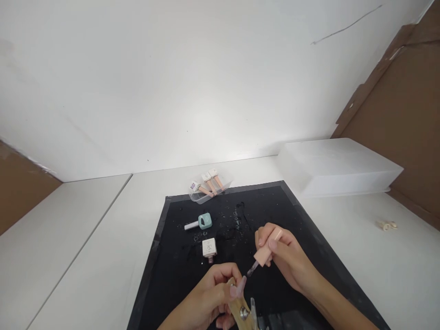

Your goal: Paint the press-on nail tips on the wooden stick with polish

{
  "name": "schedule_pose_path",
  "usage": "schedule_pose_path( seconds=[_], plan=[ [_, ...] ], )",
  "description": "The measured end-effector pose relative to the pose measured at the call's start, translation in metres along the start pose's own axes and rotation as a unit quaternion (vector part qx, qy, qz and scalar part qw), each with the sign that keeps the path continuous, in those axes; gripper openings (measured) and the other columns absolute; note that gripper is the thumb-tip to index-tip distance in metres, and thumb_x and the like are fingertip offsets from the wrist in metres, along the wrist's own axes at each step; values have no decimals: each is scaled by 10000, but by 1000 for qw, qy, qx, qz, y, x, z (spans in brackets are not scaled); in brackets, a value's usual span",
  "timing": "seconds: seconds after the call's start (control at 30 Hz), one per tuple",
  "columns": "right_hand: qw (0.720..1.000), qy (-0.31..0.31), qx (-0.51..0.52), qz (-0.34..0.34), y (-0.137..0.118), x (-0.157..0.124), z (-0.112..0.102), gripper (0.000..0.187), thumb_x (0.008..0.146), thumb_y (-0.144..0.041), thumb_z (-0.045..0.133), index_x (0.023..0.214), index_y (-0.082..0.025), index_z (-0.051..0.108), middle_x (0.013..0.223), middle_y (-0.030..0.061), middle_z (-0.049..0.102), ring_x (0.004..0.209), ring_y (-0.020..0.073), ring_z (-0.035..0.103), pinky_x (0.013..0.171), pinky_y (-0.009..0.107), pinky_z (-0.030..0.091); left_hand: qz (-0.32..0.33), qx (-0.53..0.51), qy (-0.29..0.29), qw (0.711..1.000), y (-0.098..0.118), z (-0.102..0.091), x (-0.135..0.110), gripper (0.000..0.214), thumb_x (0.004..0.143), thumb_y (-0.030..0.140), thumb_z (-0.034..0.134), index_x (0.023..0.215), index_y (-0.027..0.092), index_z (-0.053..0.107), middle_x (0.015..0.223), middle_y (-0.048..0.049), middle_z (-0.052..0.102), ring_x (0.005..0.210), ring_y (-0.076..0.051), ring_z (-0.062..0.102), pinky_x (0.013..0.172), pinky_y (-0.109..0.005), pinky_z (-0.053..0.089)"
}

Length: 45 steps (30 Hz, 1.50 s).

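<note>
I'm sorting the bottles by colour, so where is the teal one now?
In the head view, the teal bottle lies on the left part of the black mat, between the clear tray and the uncapped white bottle.

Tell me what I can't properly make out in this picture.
In the head view:
- Wooden nail-tip holder: lower end cut off by the bottom edge; part of it is covered by the left hand.
- Peach brush cap: partly hidden by the right hand's fingers.
- Uncapped white polish bottle: label print too small to read.
- Small beige item: too small and blurred to identify.
</note>
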State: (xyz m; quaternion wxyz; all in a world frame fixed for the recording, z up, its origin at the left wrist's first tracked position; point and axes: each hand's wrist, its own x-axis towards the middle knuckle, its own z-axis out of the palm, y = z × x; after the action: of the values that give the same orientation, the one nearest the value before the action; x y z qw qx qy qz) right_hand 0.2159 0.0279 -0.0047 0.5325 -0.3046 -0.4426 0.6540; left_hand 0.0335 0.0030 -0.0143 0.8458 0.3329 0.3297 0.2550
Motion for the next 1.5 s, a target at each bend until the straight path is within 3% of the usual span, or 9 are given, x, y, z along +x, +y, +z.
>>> schedule_pose_path(
  seconds=[0.13,0.33,0.43,0.63,0.83,1.0,1.17,1.3,1.5],
  plan=[
    [996,-87,-31,4,4,-2,-2,254,736,-414,650,744,-160,657,619,9,532,496,109,447,449,232,332,-3,-11,-12,1000,-1,-1,-1,245,660,343,659,659,159,498,448,61,474,298,-19,371,292,-141,200],
    [992,112,-45,26,-1,5,0,211,738,-342,629,630,-166,589,518,-31,478,435,93,367,426,221,312,6,12,8,1000,1,0,1,263,717,376,625,674,148,501,506,33,522,329,-14,404,303,-124,236],
    [986,163,-29,20,-8,9,-3,185,730,-323,633,647,-165,582,484,-47,437,428,92,354,421,218,307,35,49,15,998,1,0,4,272,725,398,615,760,138,542,589,2,564,436,-56,519,346,-126,318],
    [985,173,8,-11,-19,9,-13,187,761,-328,618,676,-163,590,479,-45,417,446,96,358,421,216,307,59,144,48,987,-2,-2,9,354,648,351,692,915,125,635,756,-47,613,645,-138,598,510,-217,456],
    [988,153,25,-16,-22,6,-15,179,786,-318,601,695,-163,596,485,-47,416,452,90,359,430,210,304,63,196,106,973,-13,-1,16,466,575,278,736,1003,120,643,631,16,587,532,-76,493,565,-240,429],
    [989,145,29,-25,-23,5,-16,181,784,-325,603,699,-165,598,485,-49,416,457,89,347,433,209,295,58,362,201,908,-17,-5,19,377,635,274,656,979,120,639,547,40,538,461,-107,510,493,-245,431],
    [990,140,22,-18,-26,3,-15,200,780,-346,606,689,-167,599,476,-50,418,455,88,336,435,208,295,40,476,222,850,-14,0,16,295,640,287,637,898,149,669,518,55,484,480,-102,477,502,-224,406],
    [989,147,26,-20,-28,2,-14,210,757,-359,626,682,-165,596,473,-52,422,451,85,330,429,206,288,43,482,234,843,-22,-2,5,403,656,215,594,1057,174,621,695,-2,607,565,-104,511,536,-204,426],
    [990,137,16,-2,-29,1,-10,231,739,-370,638,662,-157,590,464,-50,422,447,84,338,432,210,296,155,545,297,768,-17,-21,-25,180,736,271,535,855,200,650,746,-27,592,566,-109,544,494,-198,446]
  ],
)
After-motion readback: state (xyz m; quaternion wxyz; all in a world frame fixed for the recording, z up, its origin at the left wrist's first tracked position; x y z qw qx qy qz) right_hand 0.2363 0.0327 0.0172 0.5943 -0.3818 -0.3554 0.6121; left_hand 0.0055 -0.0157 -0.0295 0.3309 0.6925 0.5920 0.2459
